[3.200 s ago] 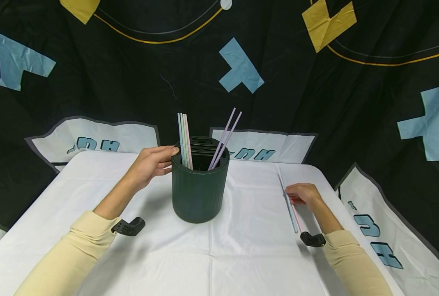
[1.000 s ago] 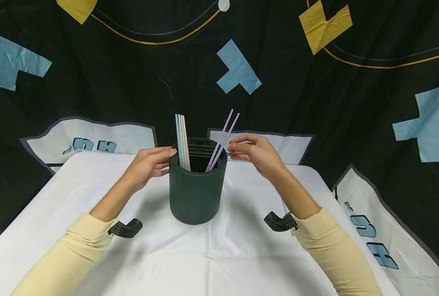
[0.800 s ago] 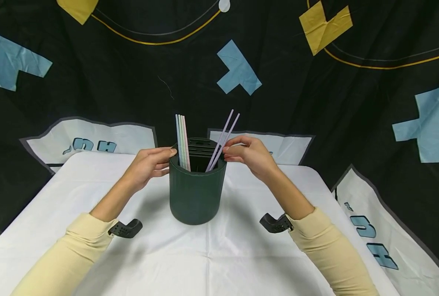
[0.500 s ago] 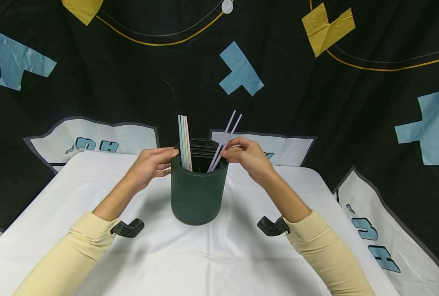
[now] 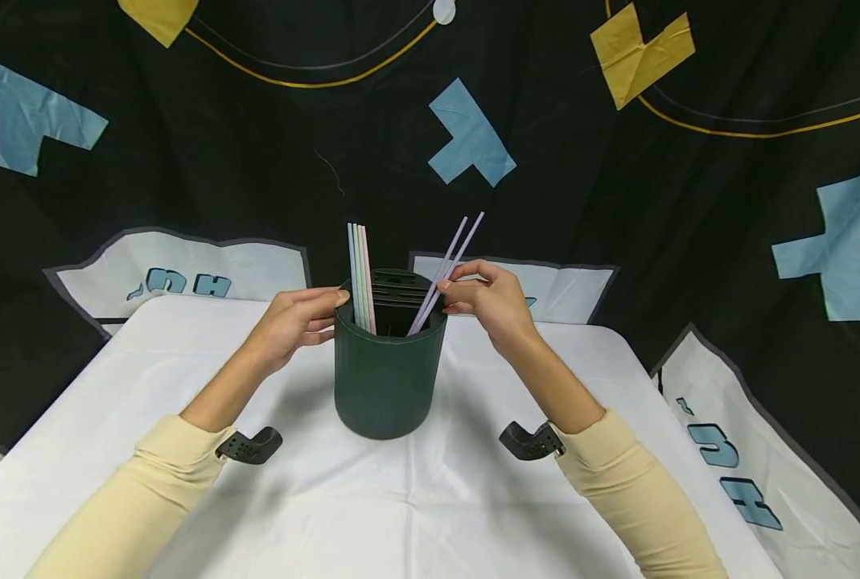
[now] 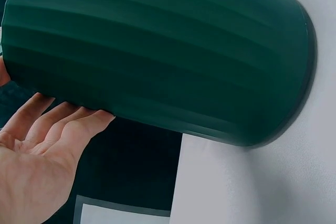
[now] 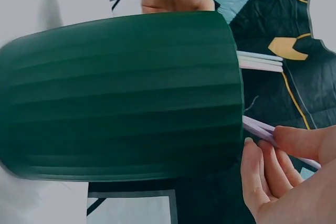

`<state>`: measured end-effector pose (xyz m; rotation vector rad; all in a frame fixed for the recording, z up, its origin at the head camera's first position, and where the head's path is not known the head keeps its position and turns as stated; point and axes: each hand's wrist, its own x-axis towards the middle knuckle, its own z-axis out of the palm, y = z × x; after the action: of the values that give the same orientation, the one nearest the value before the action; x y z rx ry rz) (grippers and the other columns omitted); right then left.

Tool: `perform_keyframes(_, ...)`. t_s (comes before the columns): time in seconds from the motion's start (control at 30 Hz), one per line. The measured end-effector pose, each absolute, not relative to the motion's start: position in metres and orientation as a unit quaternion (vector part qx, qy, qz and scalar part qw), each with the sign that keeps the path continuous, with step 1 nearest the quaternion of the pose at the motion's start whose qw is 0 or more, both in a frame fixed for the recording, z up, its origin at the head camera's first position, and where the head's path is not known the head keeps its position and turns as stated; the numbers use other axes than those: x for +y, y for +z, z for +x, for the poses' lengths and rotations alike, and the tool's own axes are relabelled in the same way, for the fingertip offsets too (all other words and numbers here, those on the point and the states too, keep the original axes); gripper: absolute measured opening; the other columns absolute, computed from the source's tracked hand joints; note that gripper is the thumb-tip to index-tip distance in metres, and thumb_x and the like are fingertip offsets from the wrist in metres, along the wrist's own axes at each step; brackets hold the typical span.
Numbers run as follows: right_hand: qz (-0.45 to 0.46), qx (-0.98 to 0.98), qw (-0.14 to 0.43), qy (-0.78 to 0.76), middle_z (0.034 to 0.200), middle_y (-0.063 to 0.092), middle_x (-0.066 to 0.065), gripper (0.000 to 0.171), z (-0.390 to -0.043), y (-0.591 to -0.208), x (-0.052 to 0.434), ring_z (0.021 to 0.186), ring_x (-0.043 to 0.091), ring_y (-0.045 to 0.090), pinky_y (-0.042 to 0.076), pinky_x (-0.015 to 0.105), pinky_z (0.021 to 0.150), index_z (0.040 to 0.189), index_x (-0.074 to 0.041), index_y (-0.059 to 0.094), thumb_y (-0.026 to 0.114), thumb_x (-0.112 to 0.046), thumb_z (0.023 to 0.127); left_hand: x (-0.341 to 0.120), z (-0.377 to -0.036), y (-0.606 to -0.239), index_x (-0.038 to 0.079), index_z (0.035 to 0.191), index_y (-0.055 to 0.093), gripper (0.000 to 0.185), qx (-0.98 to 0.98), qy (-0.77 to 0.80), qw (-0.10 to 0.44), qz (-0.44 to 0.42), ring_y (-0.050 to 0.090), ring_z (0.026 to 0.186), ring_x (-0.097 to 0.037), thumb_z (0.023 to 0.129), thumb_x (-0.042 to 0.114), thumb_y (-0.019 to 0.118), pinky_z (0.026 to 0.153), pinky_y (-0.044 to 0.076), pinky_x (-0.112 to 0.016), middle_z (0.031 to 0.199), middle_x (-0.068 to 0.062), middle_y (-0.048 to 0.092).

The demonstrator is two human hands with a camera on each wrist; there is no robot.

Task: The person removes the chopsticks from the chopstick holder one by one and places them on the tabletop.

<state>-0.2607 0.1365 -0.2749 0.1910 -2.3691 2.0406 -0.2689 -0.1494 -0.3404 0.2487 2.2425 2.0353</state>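
A dark green ribbed holder (image 5: 389,378) stands upright at the middle of the white surface (image 5: 430,515), its open mouth facing up. Two lilac straws (image 5: 450,261) stand in its right side, their long axes tilted, lower ends down inside the holder and upper ends pointing up and to the far right. The right hand (image 5: 489,299) pinches these straws between thumb and fingertips just above the rim. Three pale straws (image 5: 360,269), blue, green and pink, stand almost vertical in the left side of the holder, close together. The left hand (image 5: 294,322) lies against the holder's left wall near the rim, fingers relaxed and nearly straight, touching it without curling round it. The head view alone shows the straws' full length and lean. The right wrist view shows the lilac straws (image 7: 268,129) leaving the rim and passing under the fingertips (image 7: 294,139). The left wrist view shows only the ribbed wall (image 6: 157,51) and the fingers (image 6: 68,124) laid along it.
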Motion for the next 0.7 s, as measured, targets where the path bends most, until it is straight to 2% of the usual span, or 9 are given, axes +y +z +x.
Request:
perform_keyframes(0.13,0.058,-0.745,0.019,0.664,0.090,0.074,0.002,0.018,-0.262,-0.269,0.140,0.078,0.018,0.070,0.063,0.032,0.083,0.103,-0.004,0.062,0.074,-0.012,0.092,-0.151,-0.268,-0.339,0.000,0.147,0.049,0.062,0.737,0.669,0.052,0.082,0.062,0.126,-0.035,0.099,0.035,0.065,0.100,0.055,-0.042,0.145,-0.021,0.056)
perform_keyframes(0.3,0.054,-0.727,0.036,0.683,0.090,0.075,-0.001,0.016,-0.262,-0.261,0.147,0.079,0.017,0.073,0.063,0.030,0.082,0.104,-0.005,0.063,0.073,-0.012,0.094,-0.151,-0.267,-0.339,0.000,0.149,0.048,0.063,0.737,0.669,0.054,0.082,0.059,0.129,-0.038,0.099,0.035,0.065,0.101,0.053,-0.044,0.146,-0.021,0.055)
perform_keyframes(0.7,0.058,-0.660,0.060,0.746,0.096,0.075,0.004,0.016,-0.259,-0.237,0.175,0.080,0.017,0.076,0.062,0.029,0.082,0.107,-0.005,0.064,0.072,-0.011,0.094,-0.150,-0.269,-0.340,0.000,0.149,0.046,0.063,0.740,0.665,0.056,0.086,0.058,0.130,-0.038,0.099,0.035,0.063,0.101,0.053,-0.044,0.148,-0.019,0.054)
